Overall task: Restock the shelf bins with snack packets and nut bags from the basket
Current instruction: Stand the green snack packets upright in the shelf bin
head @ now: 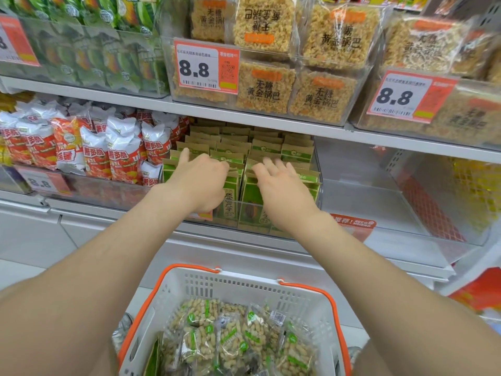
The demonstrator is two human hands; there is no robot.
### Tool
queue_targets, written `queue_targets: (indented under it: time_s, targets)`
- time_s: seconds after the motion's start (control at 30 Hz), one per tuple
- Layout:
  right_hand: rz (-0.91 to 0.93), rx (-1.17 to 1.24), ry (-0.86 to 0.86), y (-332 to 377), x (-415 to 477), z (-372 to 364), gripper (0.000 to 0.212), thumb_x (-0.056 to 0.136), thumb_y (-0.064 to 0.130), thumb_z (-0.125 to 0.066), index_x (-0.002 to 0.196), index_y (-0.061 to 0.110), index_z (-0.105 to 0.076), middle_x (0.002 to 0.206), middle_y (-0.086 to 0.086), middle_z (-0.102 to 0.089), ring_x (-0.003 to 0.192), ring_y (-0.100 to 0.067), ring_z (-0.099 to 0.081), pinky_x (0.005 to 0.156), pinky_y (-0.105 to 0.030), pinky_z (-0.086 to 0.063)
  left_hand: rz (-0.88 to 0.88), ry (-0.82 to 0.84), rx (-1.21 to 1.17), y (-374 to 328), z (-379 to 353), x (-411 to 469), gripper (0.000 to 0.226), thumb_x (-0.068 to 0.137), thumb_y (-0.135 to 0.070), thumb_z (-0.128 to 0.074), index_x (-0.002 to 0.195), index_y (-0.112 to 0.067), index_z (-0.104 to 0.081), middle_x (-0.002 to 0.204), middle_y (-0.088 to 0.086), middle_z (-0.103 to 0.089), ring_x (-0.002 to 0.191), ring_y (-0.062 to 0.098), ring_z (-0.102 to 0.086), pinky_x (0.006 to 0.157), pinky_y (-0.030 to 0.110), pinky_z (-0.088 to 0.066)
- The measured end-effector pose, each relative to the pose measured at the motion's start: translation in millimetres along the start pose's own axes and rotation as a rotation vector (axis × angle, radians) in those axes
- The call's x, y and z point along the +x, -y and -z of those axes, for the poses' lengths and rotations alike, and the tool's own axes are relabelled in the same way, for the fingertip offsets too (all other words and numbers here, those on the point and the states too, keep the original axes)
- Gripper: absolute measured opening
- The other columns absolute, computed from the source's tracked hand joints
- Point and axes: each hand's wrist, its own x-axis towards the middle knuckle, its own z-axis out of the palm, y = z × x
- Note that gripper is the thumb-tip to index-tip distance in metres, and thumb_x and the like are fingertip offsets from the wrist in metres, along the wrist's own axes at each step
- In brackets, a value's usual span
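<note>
**Both Hands at the Green Packet Bin**

The left hand (202,180) and right hand (282,185) reach into the clear plastic shelf bin (318,180), which holds upright green-and-brown paper packets (267,147). The right hand rests on the packet tops with fingers spread. The left hand's fingers bend down among the packet tops; a grip cannot be confirmed. Below, the white plastic basket with orange handles (244,283) holds clear bags of in-shell peanuts (233,340). Red-and-white snack bags (119,150) fill the adjacent bin on the left.
</note>
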Motion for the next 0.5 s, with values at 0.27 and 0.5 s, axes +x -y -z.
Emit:
queue_targets:
  time_s: [0.27,0.5]
  targets:
    - [-0.183,-0.101,-0.084,-21,-22,10,0.072,0.086,0.026,-0.054,0.152,0.005,-0.034,0.147,-0.024,-0.04,0.139,-0.047,-0.034,0.12,-0.055,-0.026,-0.317,-0.445,-0.11,-42,-13,-6,0.054,0.096,-0.016,-0.054,0.149,-0.015,-0.046,0.143,0.003,-0.052,0.135,0.025,-0.048,0.119,0.046,-0.031]
    - [-0.177,-0.055,0.019,-26,-24,18,0.026,0.091,0.006,-0.063,0.115,0.008,-0.053,0.113,-0.012,-0.059,0.101,-0.034,-0.058,0.074,-0.038,-0.037,-0.306,-0.358,-0.115,-57,-11,14,0.058,0.097,-0.036,-0.072,0.146,-0.017,-0.048,0.135,0.002,-0.055,0.12,0.025,-0.055,0.101,0.042,-0.042]
